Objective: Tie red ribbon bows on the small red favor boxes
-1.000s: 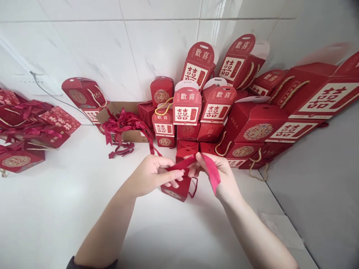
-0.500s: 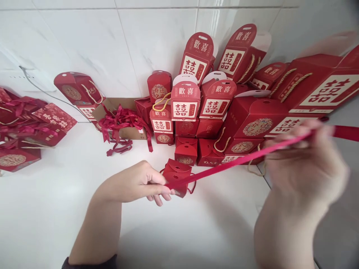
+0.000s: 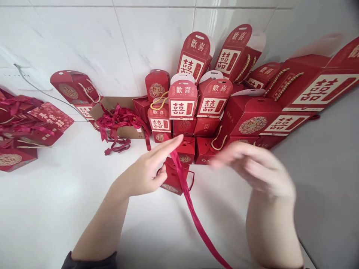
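Note:
My left hand (image 3: 146, 172) reaches forward with its fingers stretched over a small red gift box (image 3: 175, 178) standing on the white counter (image 3: 56, 209). A long red ribbon (image 3: 193, 213) crosses my left index finger, which carries it. From there it trails down to the lower edge of the view. My right hand (image 3: 252, 168) hovers to the right of the box. It is blurred by motion, its fingers are stretched toward the left, and nothing shows in them. Two more small red boxes (image 3: 186, 151) stand just behind.
A stack of red gift boxes and bags (image 3: 213, 104) with gold cord handles fills the back right corner against the tiled wall. A cardboard box of red ribbons (image 3: 120, 119) sits at back centre. More red boxes (image 3: 30, 130) lie at the left.
My right hand pulled the ribbon out far to the right, then let it drop and swung back toward the box. My left fingers went from a pinch to stretched out.

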The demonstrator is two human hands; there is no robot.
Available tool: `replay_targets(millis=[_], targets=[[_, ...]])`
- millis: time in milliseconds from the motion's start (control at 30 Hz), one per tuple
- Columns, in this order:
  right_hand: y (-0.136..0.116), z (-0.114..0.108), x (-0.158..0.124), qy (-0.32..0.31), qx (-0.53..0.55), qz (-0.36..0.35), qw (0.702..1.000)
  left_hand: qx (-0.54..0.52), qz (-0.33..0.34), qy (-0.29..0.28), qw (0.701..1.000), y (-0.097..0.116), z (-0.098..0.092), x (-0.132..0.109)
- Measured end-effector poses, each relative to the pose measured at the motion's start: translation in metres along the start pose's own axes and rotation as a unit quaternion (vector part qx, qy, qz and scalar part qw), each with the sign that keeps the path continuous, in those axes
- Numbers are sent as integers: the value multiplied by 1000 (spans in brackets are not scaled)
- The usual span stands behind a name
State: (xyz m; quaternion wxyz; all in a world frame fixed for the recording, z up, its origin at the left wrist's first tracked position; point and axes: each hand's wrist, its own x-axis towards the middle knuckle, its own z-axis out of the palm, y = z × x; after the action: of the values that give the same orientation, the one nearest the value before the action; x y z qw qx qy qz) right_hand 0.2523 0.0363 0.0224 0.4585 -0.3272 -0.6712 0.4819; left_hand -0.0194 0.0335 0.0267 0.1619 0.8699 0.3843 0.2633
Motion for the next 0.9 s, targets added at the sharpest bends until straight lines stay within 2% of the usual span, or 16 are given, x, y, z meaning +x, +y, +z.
replay_targets(millis=[133, 200, 267, 333, 433, 500, 633, 733, 833, 900], targets=[[14, 41, 23, -99, 96, 50, 989, -8, 47, -42, 998, 4, 13, 3], [22, 51, 28, -125, 134, 67, 981, -8, 43, -52, 998, 4, 14, 4], [26, 47, 28, -120, 161, 86, 976, -10, 25, -54, 998, 3, 11, 4], [26, 34, 24, -96, 172, 107, 975, -6, -8, -73, 997, 1, 6, 4], [21, 12, 20, -73, 146, 129, 978, 6, -75, -147, 986, -4, 7, 3], [19, 4, 19, -64, 90, 120, 987, 20, -125, -175, 976, -6, 17, 3], [18, 1, 21, -53, -45, 94, 993, 85, -209, -172, 959, -8, 45, 5], [19, 3, 22, -98, -107, 106, 984, 66, -158, -211, 962, -15, 47, 5], [23, 4, 23, -194, -147, 137, 960, 22, -80, -262, 962, -25, 28, 4], [26, 5, 24, -247, -164, 152, 943, 21, -77, -266, 961, -31, 14, 2]])
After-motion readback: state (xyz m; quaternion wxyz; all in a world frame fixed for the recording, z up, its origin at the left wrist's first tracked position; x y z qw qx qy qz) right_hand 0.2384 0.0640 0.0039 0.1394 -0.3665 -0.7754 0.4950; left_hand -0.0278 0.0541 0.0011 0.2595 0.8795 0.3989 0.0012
